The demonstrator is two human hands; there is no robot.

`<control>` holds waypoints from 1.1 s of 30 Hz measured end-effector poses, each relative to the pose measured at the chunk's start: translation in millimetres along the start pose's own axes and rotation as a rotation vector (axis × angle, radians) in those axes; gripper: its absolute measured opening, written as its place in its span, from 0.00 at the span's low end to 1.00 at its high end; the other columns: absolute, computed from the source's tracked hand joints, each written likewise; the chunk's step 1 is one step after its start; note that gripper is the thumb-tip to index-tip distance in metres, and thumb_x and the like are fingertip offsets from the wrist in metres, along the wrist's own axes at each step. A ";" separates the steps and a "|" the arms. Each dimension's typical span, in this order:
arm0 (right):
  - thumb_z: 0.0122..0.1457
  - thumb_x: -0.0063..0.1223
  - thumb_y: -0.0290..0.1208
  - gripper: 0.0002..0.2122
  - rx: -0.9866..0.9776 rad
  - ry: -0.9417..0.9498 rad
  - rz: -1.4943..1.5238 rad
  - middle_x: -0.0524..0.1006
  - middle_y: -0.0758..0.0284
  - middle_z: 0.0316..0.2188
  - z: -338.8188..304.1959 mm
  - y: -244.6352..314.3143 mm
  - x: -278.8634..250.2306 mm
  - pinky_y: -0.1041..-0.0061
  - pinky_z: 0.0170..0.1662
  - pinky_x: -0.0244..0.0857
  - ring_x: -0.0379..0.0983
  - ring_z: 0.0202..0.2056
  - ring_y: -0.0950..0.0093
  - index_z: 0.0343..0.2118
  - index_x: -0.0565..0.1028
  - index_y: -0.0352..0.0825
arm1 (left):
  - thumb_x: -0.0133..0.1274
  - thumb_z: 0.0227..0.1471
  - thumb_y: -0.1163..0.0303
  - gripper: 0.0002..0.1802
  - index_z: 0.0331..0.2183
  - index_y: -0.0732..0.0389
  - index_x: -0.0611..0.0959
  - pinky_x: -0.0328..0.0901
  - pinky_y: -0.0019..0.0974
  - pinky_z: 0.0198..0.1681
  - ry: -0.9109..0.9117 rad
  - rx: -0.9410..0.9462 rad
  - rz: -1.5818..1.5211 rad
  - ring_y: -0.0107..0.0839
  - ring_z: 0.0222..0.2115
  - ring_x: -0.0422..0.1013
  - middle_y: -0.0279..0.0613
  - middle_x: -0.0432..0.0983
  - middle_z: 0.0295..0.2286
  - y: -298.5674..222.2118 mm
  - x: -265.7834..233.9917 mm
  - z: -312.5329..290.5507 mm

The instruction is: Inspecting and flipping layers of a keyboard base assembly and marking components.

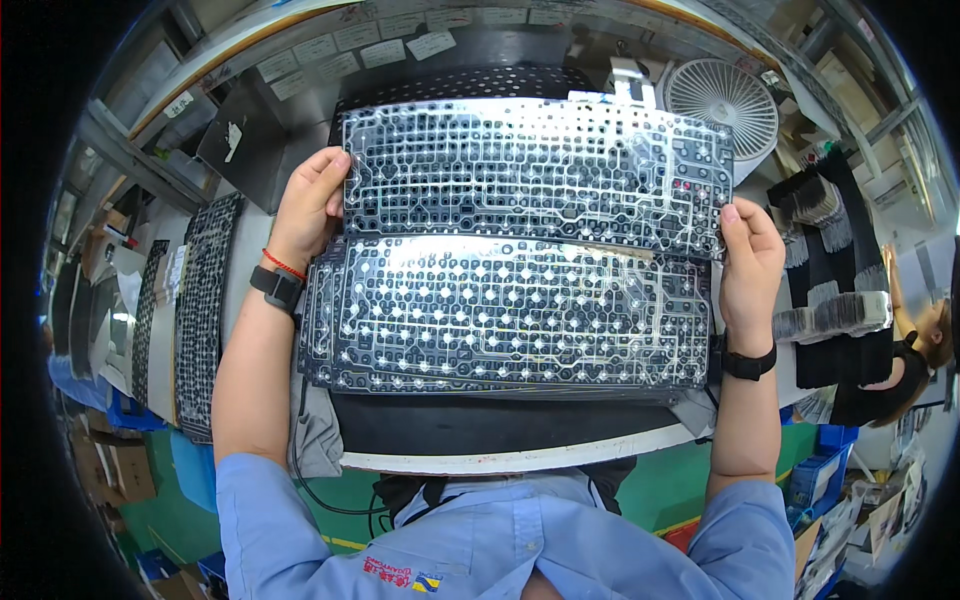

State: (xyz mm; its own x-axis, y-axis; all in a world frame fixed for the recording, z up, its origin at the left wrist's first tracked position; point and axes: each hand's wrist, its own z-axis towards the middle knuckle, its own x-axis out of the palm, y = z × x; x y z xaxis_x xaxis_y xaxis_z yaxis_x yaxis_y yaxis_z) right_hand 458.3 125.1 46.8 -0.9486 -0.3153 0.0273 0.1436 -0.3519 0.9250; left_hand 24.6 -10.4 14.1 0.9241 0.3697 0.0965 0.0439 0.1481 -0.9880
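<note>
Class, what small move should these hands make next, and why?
Perhaps ease the patterned sheet down evenly: the left hand and right hand grip its opposite ends, and the dark stack borders its near edge in view, where it might catch.

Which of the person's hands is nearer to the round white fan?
Right. The right hand, at the right end of the patterned sheet, is below the fan in the picture; the left hand, at the sheet's left end, is far to its left.

light blue short-sleeved shirt (pixel 620 545), 2 black wristbands (pixel 277 288), 1 red cord bracelet (pixel 284 264), multicoloured chest emblem (pixel 426 583)
</note>
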 end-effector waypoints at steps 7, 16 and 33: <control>0.62 0.50 0.28 0.09 -0.268 -0.068 -0.098 0.77 0.68 0.32 -4.5 2.3 -5.4 0.86 0.37 0.62 0.71 0.32 0.83 0.37 0.75 0.26 | 0.46 0.61 0.58 0.17 0.39 0.61 0.78 0.56 0.21 0.25 0.061 0.144 -0.246 0.18 0.22 0.64 0.31 0.72 0.23 -5.7 0.3 -0.4; 0.54 0.57 0.19 0.08 -0.230 -0.029 -0.205 0.76 0.67 0.35 -4.9 4.8 0.9 0.83 0.42 0.63 0.70 0.37 0.81 0.38 0.75 0.27 | 0.48 0.59 0.64 0.16 0.47 0.61 0.75 0.64 0.20 0.31 0.066 -0.053 0.018 0.16 0.30 0.71 0.33 0.77 0.33 -1.3 1.5 3.0; 0.50 0.60 0.29 0.10 -0.200 0.489 -0.652 0.76 0.64 0.36 1.1 13.3 4.3 0.72 0.51 0.58 0.69 0.44 0.69 0.34 0.76 0.31 | 0.45 0.61 0.60 0.21 0.51 0.63 0.71 0.64 0.23 0.33 -0.226 -0.096 -0.111 0.23 0.34 0.72 0.38 0.75 0.37 4.7 -11.6 8.7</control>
State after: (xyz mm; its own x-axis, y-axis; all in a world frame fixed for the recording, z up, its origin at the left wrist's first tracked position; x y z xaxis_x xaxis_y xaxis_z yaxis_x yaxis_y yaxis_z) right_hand 455.9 120.0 59.6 -0.6363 -0.3249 -0.6997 -0.3004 -0.7310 0.6127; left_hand 10.8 -6.0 9.4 0.8040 0.5529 0.2190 0.1860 0.1160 -0.9757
